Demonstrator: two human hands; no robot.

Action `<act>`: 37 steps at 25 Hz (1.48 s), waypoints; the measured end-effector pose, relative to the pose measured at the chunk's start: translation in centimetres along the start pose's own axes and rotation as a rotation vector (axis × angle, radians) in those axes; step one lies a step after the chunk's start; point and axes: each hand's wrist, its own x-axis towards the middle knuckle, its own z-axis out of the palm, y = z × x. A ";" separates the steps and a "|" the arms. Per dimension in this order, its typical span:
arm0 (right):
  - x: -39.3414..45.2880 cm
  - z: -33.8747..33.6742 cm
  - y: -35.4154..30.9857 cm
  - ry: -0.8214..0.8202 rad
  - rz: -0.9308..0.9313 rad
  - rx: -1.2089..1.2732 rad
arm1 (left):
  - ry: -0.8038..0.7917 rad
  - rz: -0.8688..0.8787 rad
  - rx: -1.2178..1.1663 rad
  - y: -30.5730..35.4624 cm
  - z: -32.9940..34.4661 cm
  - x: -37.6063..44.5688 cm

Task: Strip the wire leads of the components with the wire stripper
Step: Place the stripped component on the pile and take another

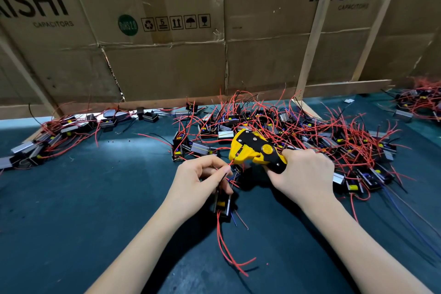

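While the left hand (201, 178) pinches a red lead (231, 163) at the yellow wire stripper (256, 150), gripped by the right hand (304, 174), shallow insertion risks a missed strip.

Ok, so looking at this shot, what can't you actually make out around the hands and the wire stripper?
- Head view: the wire stripper handles are covered by the right hand.
- Whether the red lead sits inside the stripper's head: too small to tell.
- The component under the left hand is partly hidden by its fingers.
- The far-right pile of components is cut off by the frame edge.
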 end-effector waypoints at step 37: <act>0.3 -1.5 -0.2 -0.571 0.302 1.259 | 0.493 -0.531 1.221 -2.3 -15.8 4.8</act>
